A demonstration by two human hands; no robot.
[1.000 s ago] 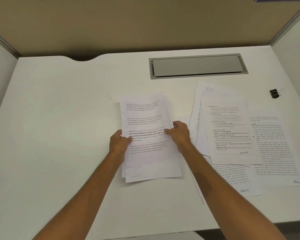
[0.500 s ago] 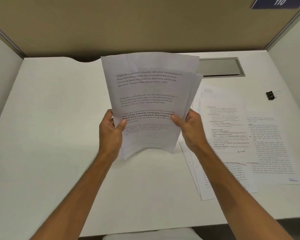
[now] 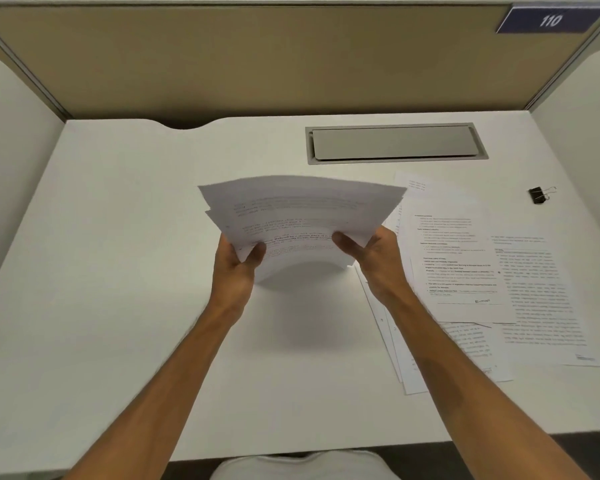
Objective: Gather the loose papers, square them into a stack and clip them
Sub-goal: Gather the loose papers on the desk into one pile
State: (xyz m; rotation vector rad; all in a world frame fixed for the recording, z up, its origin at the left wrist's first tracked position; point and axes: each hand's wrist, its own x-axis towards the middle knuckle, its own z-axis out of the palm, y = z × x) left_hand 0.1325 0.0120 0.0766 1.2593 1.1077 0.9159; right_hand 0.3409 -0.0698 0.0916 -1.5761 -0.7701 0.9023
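Above the white desk, the left hand and right hand each gripped a side of the bowed sheaf of papers, lifted clear of the surface. More loose sheets lay spread at right, the binder clip beyond them. A grey cable tray sat lidded, contents hidden.

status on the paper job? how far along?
Partly done. One batch of papers is gathered and held off the desk in left hand and right hand, edges uneven. More loose sheets remain spread at right. The binder clip lies untouched.
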